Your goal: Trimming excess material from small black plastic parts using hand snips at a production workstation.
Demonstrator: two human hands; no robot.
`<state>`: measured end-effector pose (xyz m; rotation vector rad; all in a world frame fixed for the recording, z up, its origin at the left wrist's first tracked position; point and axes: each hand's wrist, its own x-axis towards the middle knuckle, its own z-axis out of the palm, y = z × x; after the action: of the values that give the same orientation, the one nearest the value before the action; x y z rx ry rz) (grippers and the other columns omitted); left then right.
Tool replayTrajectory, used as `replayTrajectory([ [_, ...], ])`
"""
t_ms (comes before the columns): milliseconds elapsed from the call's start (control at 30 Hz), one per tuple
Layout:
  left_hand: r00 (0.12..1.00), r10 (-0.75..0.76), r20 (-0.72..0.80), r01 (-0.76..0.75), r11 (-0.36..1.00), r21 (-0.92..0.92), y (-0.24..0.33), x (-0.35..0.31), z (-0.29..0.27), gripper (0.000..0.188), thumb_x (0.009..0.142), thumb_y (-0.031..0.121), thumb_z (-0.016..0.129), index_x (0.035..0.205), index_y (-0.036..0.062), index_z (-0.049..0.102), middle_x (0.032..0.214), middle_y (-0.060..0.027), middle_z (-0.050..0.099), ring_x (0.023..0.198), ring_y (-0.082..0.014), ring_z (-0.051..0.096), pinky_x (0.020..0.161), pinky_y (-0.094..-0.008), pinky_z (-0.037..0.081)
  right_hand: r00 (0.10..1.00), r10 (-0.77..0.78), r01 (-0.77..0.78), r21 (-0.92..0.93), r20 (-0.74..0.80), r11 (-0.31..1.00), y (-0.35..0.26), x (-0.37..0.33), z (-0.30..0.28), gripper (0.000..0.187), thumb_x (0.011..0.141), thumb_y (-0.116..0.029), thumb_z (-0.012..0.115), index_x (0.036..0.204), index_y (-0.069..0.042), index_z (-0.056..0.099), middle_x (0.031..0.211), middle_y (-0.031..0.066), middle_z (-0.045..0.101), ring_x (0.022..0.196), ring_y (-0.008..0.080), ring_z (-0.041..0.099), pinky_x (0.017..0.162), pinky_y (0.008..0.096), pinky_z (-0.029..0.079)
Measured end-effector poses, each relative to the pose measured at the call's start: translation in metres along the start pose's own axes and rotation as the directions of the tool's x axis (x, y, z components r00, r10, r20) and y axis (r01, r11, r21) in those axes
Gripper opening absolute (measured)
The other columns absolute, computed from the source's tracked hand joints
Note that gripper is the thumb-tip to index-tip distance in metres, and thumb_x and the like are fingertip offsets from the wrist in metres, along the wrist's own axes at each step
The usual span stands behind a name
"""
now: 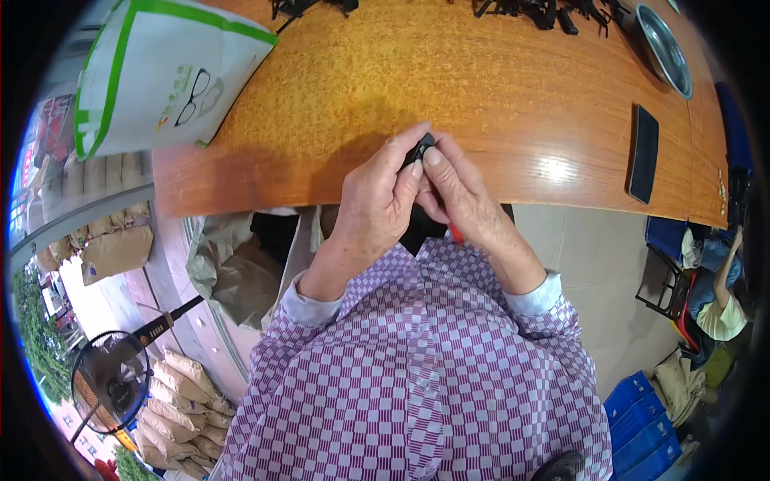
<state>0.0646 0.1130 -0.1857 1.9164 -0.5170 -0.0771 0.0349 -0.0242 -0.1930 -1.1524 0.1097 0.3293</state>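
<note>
Just above the near edge of the wooden table (353, 88), my two hands meet around a small black plastic-looking part (419, 150). My left hand (377, 188) pinches it from the left, thumb against its near side. From the right, my right hand (465, 184) presses its thumb on the same part, its other fingers curled beneath. My fingers cover much of the part, so its exact kind cannot be made out. A bit of something red (455, 232) shows just below my right hand; whether I hold it is unclear.
Several black parts (545, 14) lie along the far edge, near a metal bowl (666, 52). A dark phone (642, 154) lies at the right. A white bag with green trim (172, 72) stands far left. Below the table's edge is an open sack (237, 268); a person (722, 309) sits right.
</note>
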Motion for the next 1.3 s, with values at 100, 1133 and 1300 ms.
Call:
replayTrajectory([
  [100,1.0,0.024,0.006,-0.025,1.0,0.014,0.002,0.01,-0.001,0.035,0.087,-0.001,0.053,0.122,0.0023,0.051,0.103,-0.0199,0.062,0.09,-0.032,0.064,0.073,-0.0345,0.051,1.0,-0.022,0.022,-0.024,-0.002,0.999,0.003,0.008,-0.003,0.03,0.101,-0.029,0.036,0.116,-0.004,0.043,0.063,-0.0041,0.04,0.049,0.0028,0.031,0.042,0.0178,0.022],
  [1133,0.784,-0.441,0.437,0.585,0.289,-0.758,0.002,0.001,0.004,0.03,0.097,0.023,0.046,0.121,0.0047,0.043,0.097,-0.0132,0.059,0.086,-0.0225,0.062,0.071,-0.03,0.05,0.671,-0.662,-0.415,-0.909,-0.334,0.038,-0.093,0.089,-0.259,0.037,0.086,-0.032,0.059,0.104,0.0,0.054,0.086,0.0211,0.063,0.079,0.0402,0.06,0.069,0.0409,0.047],
  [1300,0.71,-0.484,0.511,0.589,0.011,-0.808,0.006,-0.016,0.014,0.02,0.096,0.026,0.049,0.105,0.0083,0.05,0.087,-0.0105,0.059,0.076,-0.0209,0.059,0.069,-0.0314,0.047,0.676,-0.659,-0.24,-0.944,-0.33,0.227,-0.087,0.044,-0.217,0.031,0.088,-0.027,0.057,0.101,0.001,0.055,0.086,0.0219,0.062,0.081,0.0398,0.06,0.069,0.0402,0.047],
])
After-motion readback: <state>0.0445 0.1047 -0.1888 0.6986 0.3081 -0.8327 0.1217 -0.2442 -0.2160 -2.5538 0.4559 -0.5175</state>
